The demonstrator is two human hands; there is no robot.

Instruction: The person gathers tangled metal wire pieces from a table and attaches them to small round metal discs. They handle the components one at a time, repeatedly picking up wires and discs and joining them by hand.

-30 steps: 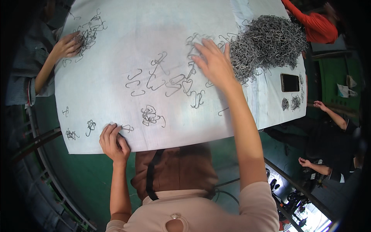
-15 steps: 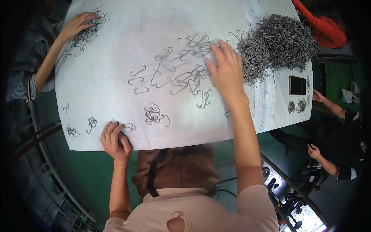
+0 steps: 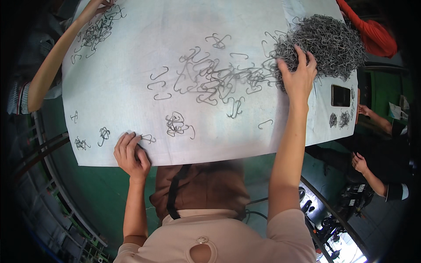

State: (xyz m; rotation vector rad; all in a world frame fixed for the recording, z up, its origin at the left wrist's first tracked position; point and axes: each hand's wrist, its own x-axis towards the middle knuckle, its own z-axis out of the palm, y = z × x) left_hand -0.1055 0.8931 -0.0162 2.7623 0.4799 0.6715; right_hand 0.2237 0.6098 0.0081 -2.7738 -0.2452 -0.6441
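Left hand (image 3: 131,151) is resting by the table's (image 3: 210,151) near edge, fingers curled together; from here I can't tell if it's pinching anything. Hook clump (image 3: 175,124) is lying just right of it. Loose hooks (image 3: 215,79) are sprawling between both hands. Right hand (image 3: 300,75) is spreading its fingers over the near-left side of the big pile (image 3: 331,46). Phone (image 3: 340,95) is lying right of that hand.
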